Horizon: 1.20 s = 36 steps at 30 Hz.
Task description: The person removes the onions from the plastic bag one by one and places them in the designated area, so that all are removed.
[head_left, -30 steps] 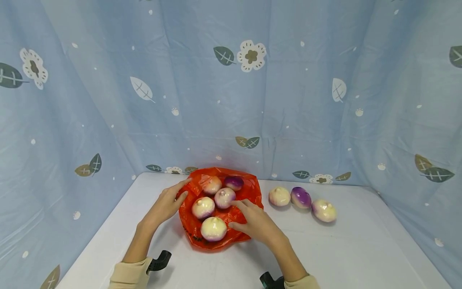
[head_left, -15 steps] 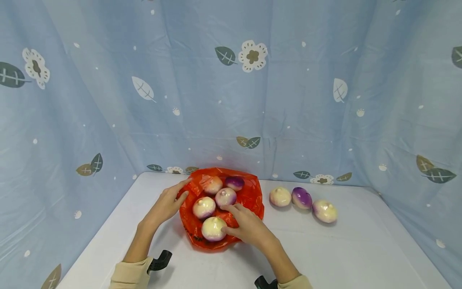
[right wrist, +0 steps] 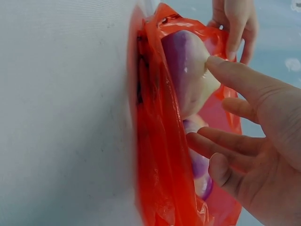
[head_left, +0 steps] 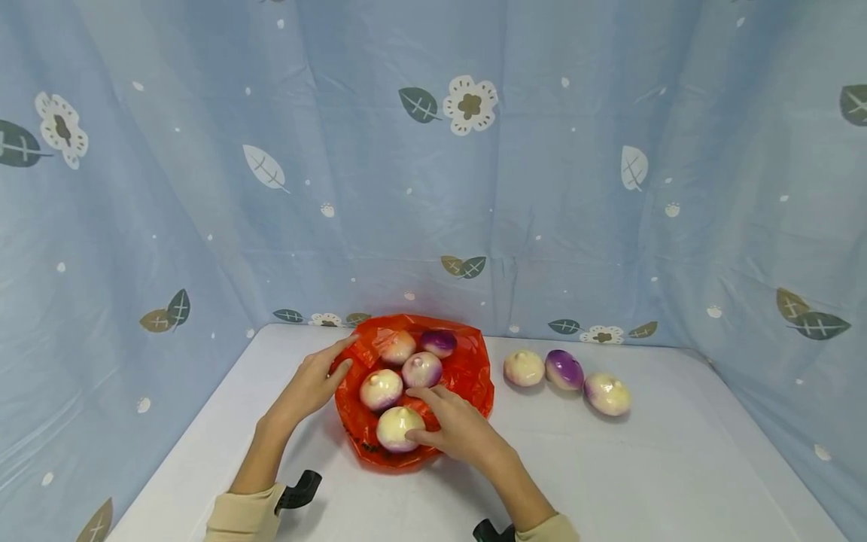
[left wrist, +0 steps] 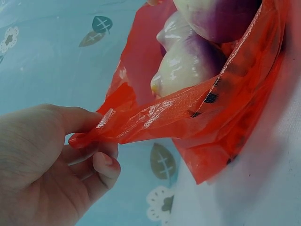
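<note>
A red plastic bag (head_left: 467, 376) lies spread open on the table, holding several glossy cream-and-purple onions. My left hand (head_left: 311, 380) pinches the bag's left edge between thumb and forefinger; the left wrist view shows the red film (left wrist: 141, 117) stretched from that pinch. Over the bag's front right part is my right hand (head_left: 460, 425), its fingers loosely spread. The right thumb (right wrist: 225, 70) is right at the tip of the nearest onion (head_left: 400, 429). The other right fingers (right wrist: 230, 141) extend over the bag's opening, behind that onion, with nothing gripped.
Right of the bag, three more onions stand in a row: a cream one (head_left: 524, 368), a deep purple one (head_left: 564, 370) and another cream one (head_left: 607, 394). They rest on a white tabletop (head_left: 643, 467). A blue patterned curtain (head_left: 542, 188) closes off the back and sides.
My right hand has moved left and slightly forward over the bag, bringing its thumb to the nearest onion. The left hand keeps its hold on the bag's edge.
</note>
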Tool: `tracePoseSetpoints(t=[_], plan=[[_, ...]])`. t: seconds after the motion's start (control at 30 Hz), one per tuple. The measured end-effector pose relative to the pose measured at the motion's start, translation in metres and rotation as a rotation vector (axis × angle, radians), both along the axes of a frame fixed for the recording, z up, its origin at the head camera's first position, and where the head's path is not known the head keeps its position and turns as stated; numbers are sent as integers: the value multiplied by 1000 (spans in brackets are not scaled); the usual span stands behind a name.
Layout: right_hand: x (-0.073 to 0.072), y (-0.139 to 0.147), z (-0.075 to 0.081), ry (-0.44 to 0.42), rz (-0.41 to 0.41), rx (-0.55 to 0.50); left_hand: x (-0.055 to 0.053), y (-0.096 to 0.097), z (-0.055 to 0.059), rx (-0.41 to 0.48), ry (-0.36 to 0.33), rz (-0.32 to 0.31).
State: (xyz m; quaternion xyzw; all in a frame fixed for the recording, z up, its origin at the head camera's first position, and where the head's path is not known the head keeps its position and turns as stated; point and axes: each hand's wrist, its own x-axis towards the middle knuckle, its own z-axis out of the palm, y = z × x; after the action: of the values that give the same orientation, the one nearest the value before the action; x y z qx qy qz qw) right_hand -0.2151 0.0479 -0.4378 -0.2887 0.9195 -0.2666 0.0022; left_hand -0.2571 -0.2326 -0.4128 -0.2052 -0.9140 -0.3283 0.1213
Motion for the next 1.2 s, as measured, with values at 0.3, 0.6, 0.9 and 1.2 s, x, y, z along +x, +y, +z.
tracePoseSetpoints(t=[0.3,0.6,0.9,1.2], plan=[[5,-4,1,-17,8,11,0,0,-1,-6,-2,1],[4,-7,-4,8,34,27,0,0,-1,-9,1,2],[5,-7,-5,23,32,49,-1,1,-1,-7,3,0],[6,-8,-5,4,31,49,0,2,-1,-8,1,2]])
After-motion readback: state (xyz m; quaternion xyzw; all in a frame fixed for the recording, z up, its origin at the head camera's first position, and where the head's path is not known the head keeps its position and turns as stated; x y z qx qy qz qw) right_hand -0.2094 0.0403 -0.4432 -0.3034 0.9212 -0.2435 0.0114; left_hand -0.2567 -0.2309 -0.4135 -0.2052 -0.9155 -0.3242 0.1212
